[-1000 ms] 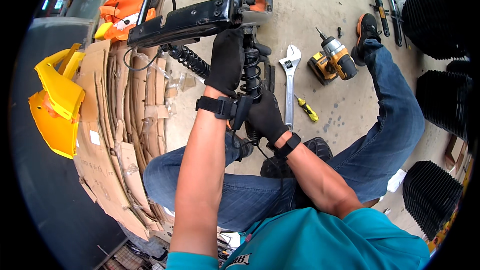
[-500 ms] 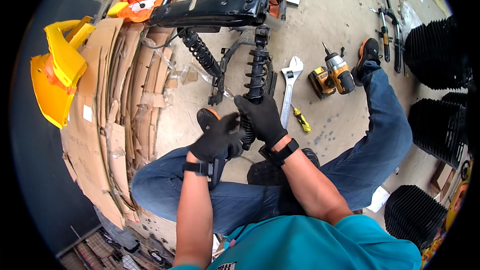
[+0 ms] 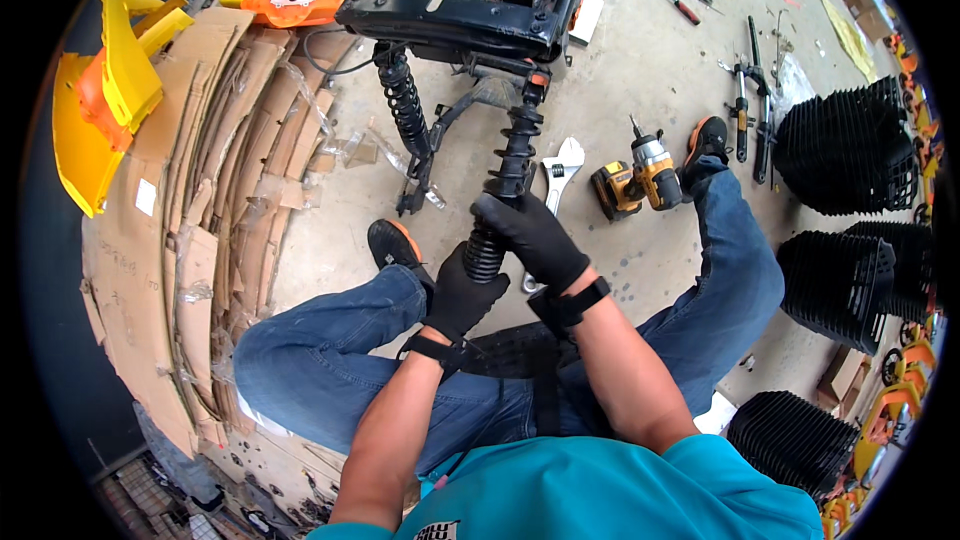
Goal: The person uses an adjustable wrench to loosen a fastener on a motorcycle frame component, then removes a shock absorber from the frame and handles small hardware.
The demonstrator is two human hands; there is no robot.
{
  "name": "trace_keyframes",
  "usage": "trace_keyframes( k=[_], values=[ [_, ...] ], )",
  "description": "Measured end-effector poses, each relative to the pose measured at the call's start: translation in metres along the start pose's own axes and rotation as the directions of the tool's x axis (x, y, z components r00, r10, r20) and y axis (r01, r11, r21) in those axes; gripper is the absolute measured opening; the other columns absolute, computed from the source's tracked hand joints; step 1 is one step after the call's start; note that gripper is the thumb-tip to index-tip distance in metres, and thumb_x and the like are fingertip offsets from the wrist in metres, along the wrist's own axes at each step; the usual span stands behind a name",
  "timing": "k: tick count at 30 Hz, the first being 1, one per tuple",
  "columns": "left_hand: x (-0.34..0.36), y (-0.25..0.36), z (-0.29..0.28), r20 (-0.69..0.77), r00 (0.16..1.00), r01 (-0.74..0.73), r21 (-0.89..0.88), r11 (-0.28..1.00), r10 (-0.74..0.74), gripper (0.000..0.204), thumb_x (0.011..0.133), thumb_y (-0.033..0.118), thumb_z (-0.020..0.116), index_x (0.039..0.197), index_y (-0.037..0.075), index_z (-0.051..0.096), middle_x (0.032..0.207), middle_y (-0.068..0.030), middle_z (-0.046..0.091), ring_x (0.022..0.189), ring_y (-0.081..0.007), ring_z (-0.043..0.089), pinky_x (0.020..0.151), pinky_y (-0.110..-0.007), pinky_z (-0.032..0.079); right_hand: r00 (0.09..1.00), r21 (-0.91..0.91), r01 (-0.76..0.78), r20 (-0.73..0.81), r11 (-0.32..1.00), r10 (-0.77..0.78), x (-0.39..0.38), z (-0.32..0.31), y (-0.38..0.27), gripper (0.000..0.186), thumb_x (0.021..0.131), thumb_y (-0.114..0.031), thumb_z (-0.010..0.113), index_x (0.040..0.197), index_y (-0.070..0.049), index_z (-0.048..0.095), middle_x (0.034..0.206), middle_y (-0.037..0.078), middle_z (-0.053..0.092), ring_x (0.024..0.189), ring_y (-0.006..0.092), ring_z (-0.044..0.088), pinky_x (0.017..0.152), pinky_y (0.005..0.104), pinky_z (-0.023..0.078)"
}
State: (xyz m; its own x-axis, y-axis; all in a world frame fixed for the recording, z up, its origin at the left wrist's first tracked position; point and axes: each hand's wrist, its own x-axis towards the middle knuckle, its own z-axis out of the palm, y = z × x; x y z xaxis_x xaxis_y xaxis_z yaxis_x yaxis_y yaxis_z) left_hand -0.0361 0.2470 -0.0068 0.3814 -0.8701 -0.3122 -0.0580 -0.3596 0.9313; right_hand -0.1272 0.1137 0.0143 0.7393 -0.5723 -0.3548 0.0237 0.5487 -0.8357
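Gripping the black coil-spring shock absorber [image 3: 516,145], the gloved right hand [image 3: 537,240] has its fingers clamped around the lower part; the left hand's [image 3: 462,295] fingers close round it just below. Beyond the fingers is a black frame [image 3: 450,24]; to their right, an adjustable wrench [image 3: 563,163] and a power drill [image 3: 654,172].

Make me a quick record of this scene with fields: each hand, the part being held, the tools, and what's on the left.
Left hand: black glove, gripping the lower end of a spring shock absorber
Right hand: black glove, gripping the same part higher up
Part held: black, tilted, its top end near the black frame; whether it is fastened there, cannot tell
Tools: adjustable wrench, partly hidden behind the right hand; yellow-and-black drill to its right
Left side: stacked cardboard, yellow panel
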Motion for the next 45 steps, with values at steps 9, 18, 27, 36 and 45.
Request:
trace_keyframes(
  k=[9,18,27,36,45],
  values=[
    [-0.002,0.004,-0.005,0.01,1.0,0.025,-0.028,0.999,-0.025,0.036,0.067,0.009,0.072,0.1,0.003,0.059,0.077,-0.0037,0.06,0.065,-0.0122,0.058,0.061,-0.029,0.049,0.987,0.512,-0.021,0.147,0.859,-0.063,0.0,-0.054,0.009,0.073,0.09,-0.046,0.064,0.14,-0.001,0.037,0.133,0.016,0.053,0.119,0.0218,0.055,0.1,0.0362,0.044],
    [0.013,0.022,-0.017,0.087,0.993,0.091,-0.1,0.991,-0.082,0.034,0.067,0.008,0.07,0.099,0.005,0.059,0.07,-0.0014,0.058,0.054,-0.0108,0.055,0.051,-0.028,0.047,0.972,0.034,0.111,-0.212,0.993,-0.101,0.041,0.019,-0.038,0.029,0.082,-0.022,0.074,0.097,0.0,0.059,0.079,0.006,0.063,0.067,0.0133,0.061,0.061,0.0285,0.049],
    [0.017,0.032,-0.037,0.055,0.992,0.126,-0.331,0.935,-0.114,0.033,0.071,0.005,0.079,0.097,0.006,0.059,0.071,0.0006,0.058,0.052,-0.0069,0.053,0.047,-0.023,0.044,0.74,-0.475,0.578,-0.039,0.663,-0.672,0.078,-0.053,-0.166,0.04,0.103,-0.031,0.044,0.125,-0.001,0.059,0.121,0.01,0.064,0.114,0.0176,0.057,0.098,0.0305,0.043],
    [0.015,0.053,-0.06,0.065,0.998,0.019,-0.234,0.972,-0.004,0.039,0.073,0.015,0.081,0.106,0.003,0.064,0.085,-0.0002,0.065,0.071,-0.0074,0.059,0.063,-0.025,0.05,0.351,-0.731,0.659,0.508,-0.178,-0.786,0.162,-0.033,-0.16,0.043,0.098,-0.004,0.047,0.141,-0.005,0.04,0.106,0.018,0.064,0.094,0.0312,0.064,0.084,0.0355,0.051],
    [0.01,0.037,-0.039,-0.01,0.996,0.087,-0.123,0.989,-0.088,0.031,0.066,0.012,0.072,0.094,0.003,0.062,0.074,-0.0054,0.063,0.064,-0.0137,0.059,0.062,-0.031,0.05,0.609,-0.535,0.69,0.067,0.487,-0.79,0.14,-0.046,-0.135,0.04,0.102,-0.014,0.043,0.14,-0.006,0.034,0.114,0.013,0.061,0.096,0.024,0.065,0.08,0.0333,0.055]
  ],
)
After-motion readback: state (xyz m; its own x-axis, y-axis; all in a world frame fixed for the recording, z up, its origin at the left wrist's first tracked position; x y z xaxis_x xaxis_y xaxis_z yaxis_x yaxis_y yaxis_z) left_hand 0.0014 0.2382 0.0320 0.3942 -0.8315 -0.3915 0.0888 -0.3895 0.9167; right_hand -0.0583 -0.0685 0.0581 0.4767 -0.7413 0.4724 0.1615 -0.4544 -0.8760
